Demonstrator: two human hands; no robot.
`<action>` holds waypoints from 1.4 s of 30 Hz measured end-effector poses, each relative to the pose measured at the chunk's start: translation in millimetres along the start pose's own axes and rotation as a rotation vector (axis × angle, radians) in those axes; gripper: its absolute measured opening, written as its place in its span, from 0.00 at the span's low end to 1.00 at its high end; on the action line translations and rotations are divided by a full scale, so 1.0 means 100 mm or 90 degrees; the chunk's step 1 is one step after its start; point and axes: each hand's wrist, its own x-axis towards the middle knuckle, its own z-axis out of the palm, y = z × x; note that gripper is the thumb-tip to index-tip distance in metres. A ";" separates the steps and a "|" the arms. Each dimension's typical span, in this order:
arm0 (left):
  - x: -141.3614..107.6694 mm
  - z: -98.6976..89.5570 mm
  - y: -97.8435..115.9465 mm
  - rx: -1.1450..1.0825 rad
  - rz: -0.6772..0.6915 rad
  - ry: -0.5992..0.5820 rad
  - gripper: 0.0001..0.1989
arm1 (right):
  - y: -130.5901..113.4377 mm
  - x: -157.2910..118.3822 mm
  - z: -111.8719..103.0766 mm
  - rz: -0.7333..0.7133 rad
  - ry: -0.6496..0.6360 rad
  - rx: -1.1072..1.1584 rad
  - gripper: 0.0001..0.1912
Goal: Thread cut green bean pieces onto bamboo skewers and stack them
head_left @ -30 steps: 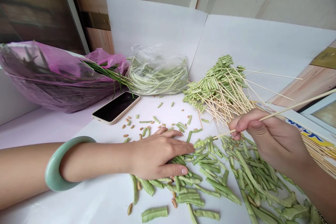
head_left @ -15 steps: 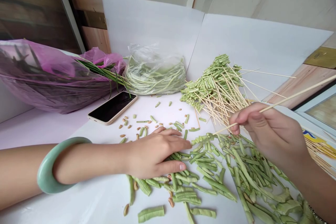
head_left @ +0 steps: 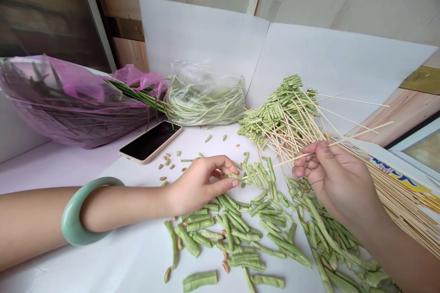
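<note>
My right hand [head_left: 340,181] pinches a thin bamboo skewer [head_left: 364,133] between thumb and fingers, its tip slanting down to the left. Several short green bean pieces [head_left: 261,175] are threaded across the skewer near that tip. My left hand [head_left: 199,185], with a green bangle [head_left: 73,219] on the wrist, closes thumb and fingers around another bean piece [head_left: 235,176] at the skewer's tip. I cannot tell whether the point has pierced it. Below both hands lie many loose cut bean pieces [head_left: 237,222] on the white sheet.
Finished-looking bean skewers [head_left: 287,100] are piled at the back right. Bare skewers [head_left: 395,187] lie at the right. A phone [head_left: 151,141], a clear bag of long beans [head_left: 206,100] and a purple bag [head_left: 82,105] stand behind. More bean pieces [head_left: 330,233] lie front right.
My left hand has lifted from the loose beans and now pinches a piece at the skewer's tip. The skewer has tilted flatter, and its threaded pieces now show more fully.
</note>
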 end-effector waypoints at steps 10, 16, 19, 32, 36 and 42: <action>0.02 0.01 -0.04 -0.159 -0.072 0.046 0.10 | 0.08 -0.12 0.06 -0.023 0.032 0.017 0.16; 0.05 0.00 -0.06 -0.225 -0.084 0.094 0.13 | 0.05 -0.17 0.08 -0.056 0.044 0.010 0.16; 0.07 -0.01 -0.06 -0.247 -0.067 0.089 0.12 | 0.04 -0.16 0.07 -0.064 0.043 0.016 0.15; 0.08 -0.02 -0.06 -0.272 -0.054 0.100 0.13 | 0.07 -0.17 0.09 -0.066 0.034 0.019 0.12; 0.08 -0.03 -0.06 -0.273 -0.056 0.101 0.13 | 0.06 -0.17 0.08 -0.058 0.025 0.026 0.12; 0.08 -0.03 -0.05 -0.286 -0.060 0.103 0.12 | 0.07 -0.18 0.07 -0.032 0.015 0.038 0.13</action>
